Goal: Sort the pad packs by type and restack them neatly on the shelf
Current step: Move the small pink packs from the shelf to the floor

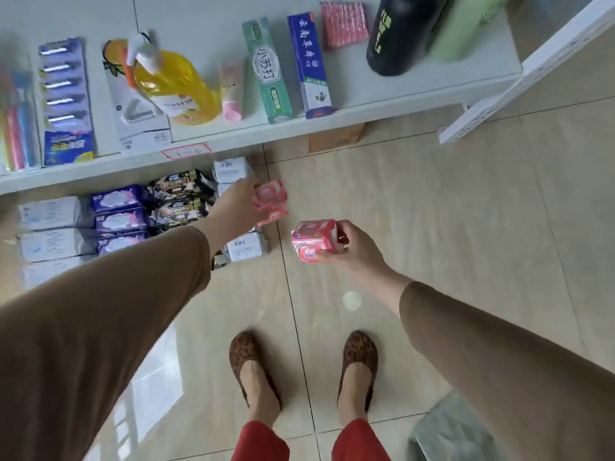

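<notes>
Pink packs: two pink pad packs are in the person's hands, one each, over the tiled floor [432, 211] in front of the lower shelf.
Left hand: the left hand [238, 207] reaches out from a brown sleeve [100, 327] toward 12 o'clock and grips a pink pack [271, 202]; its fingers are curled round the pack's near side, at the right end of the lower shelf row.
Right hand: the right hand [352, 247] holds a second pink pack [312, 241] off the shelf, at about 4 o'clock from the first; thumb and fingers pinch its right end.
White ABC packs: one [231, 169] lies at 11 o'clock of the left hand, another [246, 247] just below the left wrist at 6 o'clock.
Black packs: two dark packs [178, 194] lie stacked front to back at 9 o'clock of the left hand.
Purple packs: three [119, 216] sit in a column further out at 9 o'clock, just beside the black ones.
Pale grey packs: a column [55, 231] at the far 9 o'clock end.
Upper shelf: the white shelf [206, 15] at 12 o'clock carries a yellow bottle [173, 84], a green toothpaste box [268, 71], a blue toothpaste box [309, 66] and a black flask [399, 34].
Feet: two leopard-print shoes [248, 361] stand on the floor at 6 o'clock.
</notes>
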The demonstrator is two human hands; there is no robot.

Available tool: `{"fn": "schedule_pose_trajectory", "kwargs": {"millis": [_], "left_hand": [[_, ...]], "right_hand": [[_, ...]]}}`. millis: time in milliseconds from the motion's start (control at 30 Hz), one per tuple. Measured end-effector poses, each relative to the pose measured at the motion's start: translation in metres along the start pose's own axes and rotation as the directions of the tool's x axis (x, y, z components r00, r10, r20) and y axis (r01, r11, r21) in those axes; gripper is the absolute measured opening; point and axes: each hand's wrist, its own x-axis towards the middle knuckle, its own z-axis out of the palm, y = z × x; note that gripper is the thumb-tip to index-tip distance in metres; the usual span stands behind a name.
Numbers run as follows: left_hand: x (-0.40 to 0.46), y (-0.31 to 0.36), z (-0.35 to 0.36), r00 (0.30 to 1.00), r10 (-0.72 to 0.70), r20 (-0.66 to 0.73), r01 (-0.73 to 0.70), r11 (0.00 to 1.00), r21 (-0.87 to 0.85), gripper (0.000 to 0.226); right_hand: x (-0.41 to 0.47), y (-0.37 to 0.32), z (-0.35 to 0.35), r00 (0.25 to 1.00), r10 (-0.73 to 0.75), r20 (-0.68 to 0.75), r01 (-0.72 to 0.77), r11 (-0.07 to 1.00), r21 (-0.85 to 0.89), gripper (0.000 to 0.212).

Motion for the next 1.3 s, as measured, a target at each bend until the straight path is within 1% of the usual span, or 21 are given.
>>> {"fn": "schedule_pose_trajectory", "kwargs": {"millis": [100, 233, 300, 400, 467, 567, 667, 733, 833, 1000, 1133, 1300], "left_hand": [[0.058, -0.021, 0.031, 0.998, 0.029, -0.051, -0.024, 0.996, 0.082, 0.054], [0.128, -0.050, 0.061, 0.994, 0.076, -0.075, -0.057, 0.971, 0.231, 0.057], [0.158, -0.064, 0.069, 0.986, 0.120, -0.113, -0.075, 0.937, 0.341, 0.055], [0.195, -0.081, 0.077, 0.955, 0.232, -0.188, -0.101, 0.843, 0.528, 0.055], [0.213, -0.090, 0.081, 0.941, 0.259, -0.217, -0.094, 0.817, 0.570, 0.053], [0.230, -0.101, 0.087, 0.935, 0.276, -0.222, -0.085, 0.782, 0.618, 0.050], [0.234, -0.108, 0.092, 0.932, 0.281, -0.230, -0.076, 0.769, 0.635, 0.052], [0.231, -0.110, 0.092, 0.932, 0.288, -0.222, -0.086, 0.768, 0.635, 0.059], [0.220, -0.112, 0.084, 0.931, 0.309, -0.193, -0.129, 0.776, 0.618, 0.069], [0.191, -0.117, 0.074, 0.918, 0.322, -0.232, -0.140, 0.809, 0.570, 0.061], [0.176, -0.125, 0.073, 0.908, 0.326, -0.262, -0.132, 0.818, 0.560, 0.054], [0.163, -0.127, 0.075, 0.898, 0.324, -0.297, -0.129, 0.840, 0.526, 0.052]], "right_hand": [[0.057, 0.037, 0.030, 0.999, -0.038, -0.035, 0.035, 0.996, -0.082, 0.055], [0.121, 0.073, 0.063, 0.996, -0.070, -0.058, 0.060, 0.983, -0.171, 0.051], [0.147, 0.086, 0.077, 0.995, -0.083, -0.062, 0.070, 0.978, -0.196, 0.052], [0.180, 0.101, 0.092, 0.991, -0.115, -0.072, 0.096, 0.970, -0.224, 0.053], [0.198, 0.106, 0.099, 0.988, -0.134, -0.078, 0.112, 0.964, -0.240, 0.055], [0.217, 0.109, 0.108, 0.982, -0.164, -0.098, 0.135, 0.960, -0.246, 0.054], [0.230, 0.106, 0.116, 0.978, -0.176, -0.114, 0.146, 0.961, -0.235, 0.054], [0.237, 0.102, 0.121, 0.977, -0.181, -0.110, 0.149, 0.956, -0.251, 0.057], [0.248, 0.094, 0.127, 0.979, -0.174, -0.105, 0.146, 0.962, -0.231, 0.060], [0.263, 0.084, 0.138, 0.975, -0.179, -0.134, 0.144, 0.961, -0.235, 0.061], [0.273, 0.080, 0.141, 0.968, -0.186, -0.169, 0.138, 0.956, -0.261, 0.057], [0.275, 0.084, 0.143, 0.971, -0.203, -0.128, 0.169, 0.958, -0.234, 0.052]]}}
